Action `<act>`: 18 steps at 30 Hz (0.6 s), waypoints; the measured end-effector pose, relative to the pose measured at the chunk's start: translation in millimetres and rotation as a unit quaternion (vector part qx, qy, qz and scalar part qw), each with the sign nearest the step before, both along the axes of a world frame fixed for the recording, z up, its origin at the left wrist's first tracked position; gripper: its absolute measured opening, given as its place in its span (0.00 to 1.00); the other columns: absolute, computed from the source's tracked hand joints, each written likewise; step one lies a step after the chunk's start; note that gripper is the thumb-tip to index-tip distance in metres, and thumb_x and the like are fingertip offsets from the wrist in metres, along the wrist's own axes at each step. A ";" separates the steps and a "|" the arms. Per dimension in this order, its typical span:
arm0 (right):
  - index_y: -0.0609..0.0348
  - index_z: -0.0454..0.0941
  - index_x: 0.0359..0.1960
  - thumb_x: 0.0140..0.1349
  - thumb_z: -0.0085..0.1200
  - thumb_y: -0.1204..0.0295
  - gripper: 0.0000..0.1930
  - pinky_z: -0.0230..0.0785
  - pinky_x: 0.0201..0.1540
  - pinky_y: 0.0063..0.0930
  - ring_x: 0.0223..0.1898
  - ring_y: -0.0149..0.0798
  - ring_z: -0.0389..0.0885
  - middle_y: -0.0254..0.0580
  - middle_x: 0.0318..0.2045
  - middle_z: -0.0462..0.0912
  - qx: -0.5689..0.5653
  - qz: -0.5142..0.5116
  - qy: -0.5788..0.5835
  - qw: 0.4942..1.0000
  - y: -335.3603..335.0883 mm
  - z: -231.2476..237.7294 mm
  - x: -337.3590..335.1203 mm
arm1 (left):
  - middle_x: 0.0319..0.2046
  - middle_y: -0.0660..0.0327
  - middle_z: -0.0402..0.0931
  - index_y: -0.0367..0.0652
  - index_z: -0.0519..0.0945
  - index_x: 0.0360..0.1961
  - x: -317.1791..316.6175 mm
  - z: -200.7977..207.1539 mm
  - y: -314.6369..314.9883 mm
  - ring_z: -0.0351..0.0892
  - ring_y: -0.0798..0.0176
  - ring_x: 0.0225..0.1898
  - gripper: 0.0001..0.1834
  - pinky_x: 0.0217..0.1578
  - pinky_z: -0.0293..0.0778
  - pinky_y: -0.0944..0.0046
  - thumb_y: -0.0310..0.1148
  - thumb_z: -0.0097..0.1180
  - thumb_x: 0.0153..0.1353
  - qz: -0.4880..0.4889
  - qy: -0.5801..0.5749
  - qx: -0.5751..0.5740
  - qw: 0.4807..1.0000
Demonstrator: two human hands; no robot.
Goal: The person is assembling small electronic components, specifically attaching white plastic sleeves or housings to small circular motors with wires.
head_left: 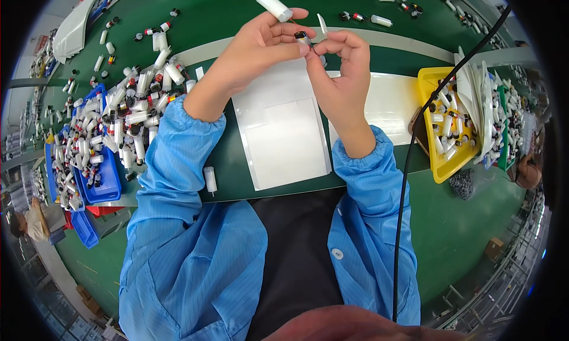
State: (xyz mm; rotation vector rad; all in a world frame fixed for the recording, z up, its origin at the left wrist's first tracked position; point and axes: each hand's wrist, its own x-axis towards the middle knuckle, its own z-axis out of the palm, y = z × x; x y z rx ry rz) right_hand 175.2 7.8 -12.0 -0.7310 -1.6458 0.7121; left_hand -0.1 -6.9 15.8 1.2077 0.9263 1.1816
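Note:
Both hands are raised and close together over the far edge of the work table. My left hand (256, 49) is closed, with a white plastic cylinder (274, 6) held across its fingers. Between its thumb and fingertips sits a small cylinder with a black cap (303, 39). My right hand (345, 71) is closed beside it, thumb and index finger pinched together near the black-capped part. A slim white piece (322, 24) sticks up from the right fingers; its lower part is hidden behind them. Thin dark lines, maybe wires, show between the fingertips.
Many white cylinders with black ends (139, 104) are heaped at left, partly in a blue tray (109, 184). A yellow tray (441, 172) of similar parts stands at right. White sheets (287, 145) cover the middle. One white cylinder (210, 180) lies near the front edge. A black cable (405, 193) hangs across.

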 end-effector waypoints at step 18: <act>0.66 0.79 0.44 0.65 0.59 0.77 0.08 0.75 0.40 0.24 0.35 0.30 0.82 0.42 0.35 0.84 -0.240 0.206 0.235 0.919 12.7 12.6 21.1 | 0.52 0.54 0.80 0.35 0.73 0.58 -10.5 -1.0 4.0 0.80 0.62 0.55 0.19 0.58 0.75 0.64 0.22 0.55 0.67 0.004 0.044 0.044 0.998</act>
